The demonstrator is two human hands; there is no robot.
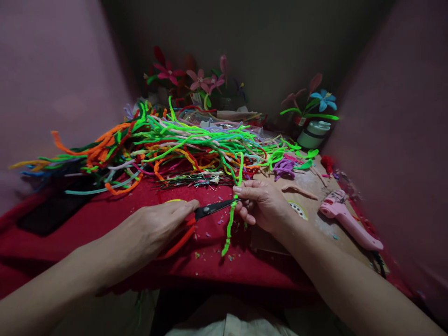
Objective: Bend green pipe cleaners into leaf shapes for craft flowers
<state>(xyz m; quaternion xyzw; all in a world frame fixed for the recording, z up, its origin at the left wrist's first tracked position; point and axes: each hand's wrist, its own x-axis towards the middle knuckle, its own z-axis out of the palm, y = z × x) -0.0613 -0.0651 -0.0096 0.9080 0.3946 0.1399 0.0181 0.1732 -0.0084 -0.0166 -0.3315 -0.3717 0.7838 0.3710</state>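
My left hand (157, 228) is wrapped round the orange-red handles of a pair of scissors (212, 209) with black blades. The blades point right, and their tips meet a bright green fuzzy stem (229, 228). Between the thumb and fingers of my right hand (257, 201) the stem is pinched near its middle. One part of it stands up above the fingers, while its lower part hangs over the red cloth (206, 266). The blade tips are partly hidden by the stem and my right fingers.
Behind my hands lies a large heap of coloured fuzzy stems (196, 140). On the right, a pink glue gun (346, 219) rests on a brown board (276, 238). A dark phone (52, 212) lies left. Fuzzy flowers (199, 80) and a pale green lidded container (314, 135) stand behind.
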